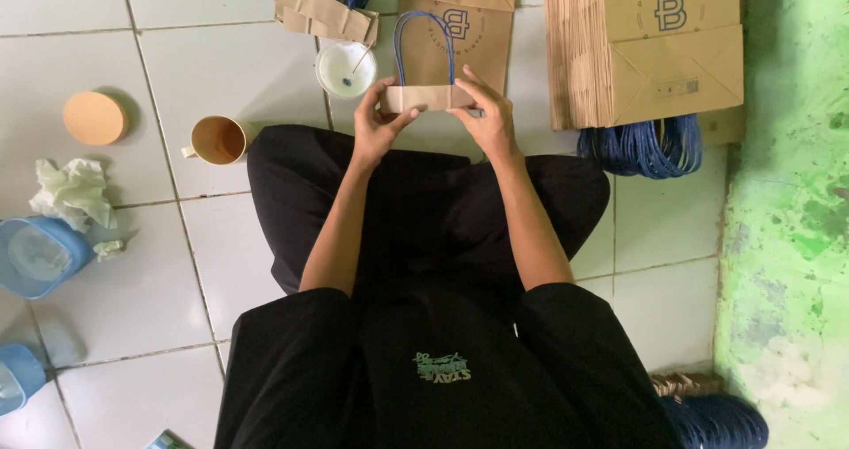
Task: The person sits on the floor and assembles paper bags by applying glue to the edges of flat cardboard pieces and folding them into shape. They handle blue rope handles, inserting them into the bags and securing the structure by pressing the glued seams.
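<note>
- A stack of brown paper bags (646,47), each printed with a dark round emblem, is seen at 1 o'clock; blue cord handles (641,147) lie below it.
- A brown paper strip (427,97) carrying a blue cord loop (424,42) is pinched at its ends by the left hand (376,124) and right hand (489,117), at 12 o'clock.
- A white cup (345,67) holds pale liquid and a stick; a tan mug (218,140) stands at 10 o'clock.

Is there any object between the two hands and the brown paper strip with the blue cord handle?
No. The left hand and the right hand already hold the brown paper strip at its two ends, so nothing stands between. The white cup sits beyond it, not in the way.
</note>
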